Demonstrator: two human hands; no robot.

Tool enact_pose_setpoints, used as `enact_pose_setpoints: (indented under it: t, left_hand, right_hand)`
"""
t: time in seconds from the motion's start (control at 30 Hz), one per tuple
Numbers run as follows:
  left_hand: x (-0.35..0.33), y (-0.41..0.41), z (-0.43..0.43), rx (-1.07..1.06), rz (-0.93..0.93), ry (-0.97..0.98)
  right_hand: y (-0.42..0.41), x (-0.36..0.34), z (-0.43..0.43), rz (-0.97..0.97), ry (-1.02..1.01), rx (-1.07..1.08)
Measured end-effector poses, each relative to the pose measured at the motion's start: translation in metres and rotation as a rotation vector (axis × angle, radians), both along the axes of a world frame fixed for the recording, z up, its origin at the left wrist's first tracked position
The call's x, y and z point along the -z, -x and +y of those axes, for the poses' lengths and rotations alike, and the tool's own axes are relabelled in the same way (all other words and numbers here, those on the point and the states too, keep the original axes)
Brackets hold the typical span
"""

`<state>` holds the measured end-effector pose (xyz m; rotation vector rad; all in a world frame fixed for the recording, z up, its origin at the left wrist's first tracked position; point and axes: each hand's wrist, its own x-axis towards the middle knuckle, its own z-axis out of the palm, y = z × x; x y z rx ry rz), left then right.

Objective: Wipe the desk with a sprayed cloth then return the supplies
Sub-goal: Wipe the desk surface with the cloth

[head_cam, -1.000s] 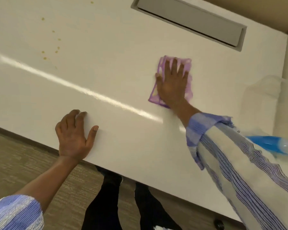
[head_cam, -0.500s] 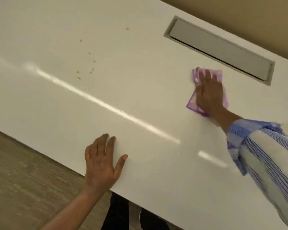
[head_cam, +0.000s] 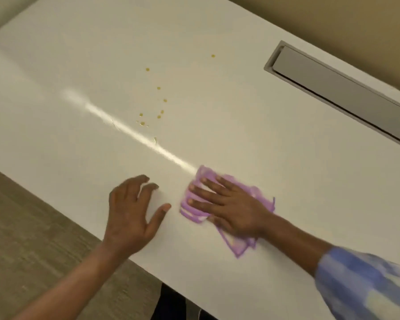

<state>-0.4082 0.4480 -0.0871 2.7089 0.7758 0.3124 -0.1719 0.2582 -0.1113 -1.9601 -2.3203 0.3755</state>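
Note:
A purple cloth (head_cam: 238, 243) lies crumpled on the white desk (head_cam: 240, 107), near its front edge. My right hand (head_cam: 231, 204) presses flat on the cloth, fingers spread and pointing left. My left hand (head_cam: 132, 215) rests on the desk just left of the cloth, fingers apart, holding nothing. Several small yellow-brown drops (head_cam: 158, 107) dot the desk farther back, apart from the cloth. No spray bottle is in view.
A grey recessed cable tray (head_cam: 342, 93) with a flap sits in the desk at the back right. A beige wall (head_cam: 333, 19) runs behind the desk. Grey-brown carpet (head_cam: 32, 239) lies below the front edge at left.
My right hand has dragged the cloth from beside the cable tray forward to the front edge, close to my left hand. The view has shifted left; the blue spray bottle left the frame.

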Motion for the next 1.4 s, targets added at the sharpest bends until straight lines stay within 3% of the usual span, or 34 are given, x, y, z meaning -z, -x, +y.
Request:
enact_pose_setpoints:
  t: [0.07, 0.2, 0.27, 0.33, 0.4, 0.53, 0.6, 0.67, 0.77, 0.9, 1.0, 1.07, 1.13, 1.2, 1.3, 1.4]
  left_hand:
    - [0.001, 0.002, 0.049, -0.09, 0.018, -0.047]
    - [0.012, 0.015, 0.119, -0.248, 0.08, -0.109]
    - [0.018, 0.017, 0.135, -0.286, 0.101, -0.132]
    - [0.024, 0.015, 0.141, -0.319, 0.092, -0.123]
    - [0.029, 0.014, 0.141, -0.345, 0.07, -0.105]
    - [0.034, 0.017, 0.143, -0.345, 0.053, -0.1]
    - [0.034, 0.017, 0.145, -0.348, 0.042, -0.104]
    - [0.035, 0.016, 0.144, -0.351, 0.048, -0.102]
    - [0.037, 0.016, 0.145, -0.349, 0.077, -0.102]
    - [0.038, 0.016, 0.146, -0.358, 0.099, -0.093]
    - [0.038, 0.015, 0.146, -0.36, 0.111, -0.091]
    - [0.037, 0.014, 0.146, -0.357, 0.12, -0.09]
    - [0.035, 0.014, 0.145, -0.36, 0.129, -0.087]
    - [0.032, 0.014, 0.144, -0.363, 0.139, -0.075]
    - [0.03, 0.014, 0.145, -0.356, 0.155, -0.06]
    - [0.029, 0.015, 0.146, -0.352, 0.162, -0.051]
  right_hand:
    - [-0.069, -0.007, 0.01, -0.06, 0.01, 0.048]
    - [-0.183, -0.017, 0.067, -0.166, -0.07, 0.791]
    - [-0.182, -0.016, 0.11, -0.17, -0.069, 1.178]
    - [-0.146, -0.02, 0.159, -0.091, -0.073, 1.354]
    - [-0.09, -0.018, 0.194, -0.07, -0.098, 1.148]
    - [0.037, -0.004, 0.179, -0.019, -0.115, 0.372]
    - [0.045, -0.002, 0.138, 0.023, -0.068, 0.109]
    - [0.0, -0.007, 0.112, 0.012, 0.005, -0.082]
    - [-0.105, -0.019, 0.112, -0.073, 0.038, 0.02]
    - [-0.216, -0.028, 0.176, -0.195, -0.042, 0.579]
    - [-0.223, -0.024, 0.245, -0.208, -0.038, 0.991]
    - [-0.201, -0.024, 0.288, -0.162, -0.022, 1.111]
    - [-0.162, -0.025, 0.32, -0.164, -0.038, 0.99]
    - [-0.105, -0.025, 0.334, -0.129, -0.103, 0.722]
    - [-0.018, -0.012, 0.289, -0.111, -0.119, 0.291]
    - [-0.016, -0.006, 0.226, -0.029, -0.052, 0.001]
